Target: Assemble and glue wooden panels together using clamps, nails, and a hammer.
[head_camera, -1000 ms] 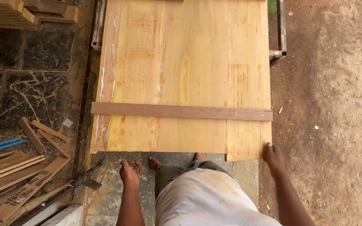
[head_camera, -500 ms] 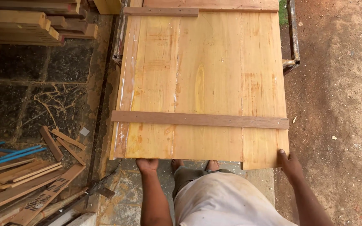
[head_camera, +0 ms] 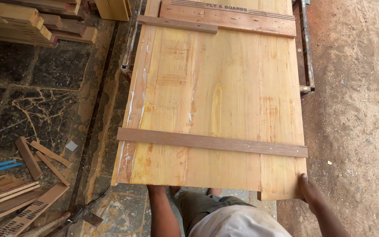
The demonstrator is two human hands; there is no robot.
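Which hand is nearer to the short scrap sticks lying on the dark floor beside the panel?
Left. The left hand is tucked under the near edge of the wooden panel, on the side where the scrap sticks lie. The right hand grips the panel's opposite near corner.

A wide panel of glued pale wooden boards point(head_camera: 216, 105) lies lengthwise ahead of the person, a thin darker wooden batten point(head_camera: 211, 142) across its near part and a shorter batten point(head_camera: 177, 24) across its far end. The right hand point(head_camera: 309, 191) grips its near right corner; the left hand point(head_camera: 155, 189) is under its near edge. Left of it on the floor lie loose wood offcuts point(head_camera: 27, 184), with stacked timber lengths point(head_camera: 18, 22) farther back.
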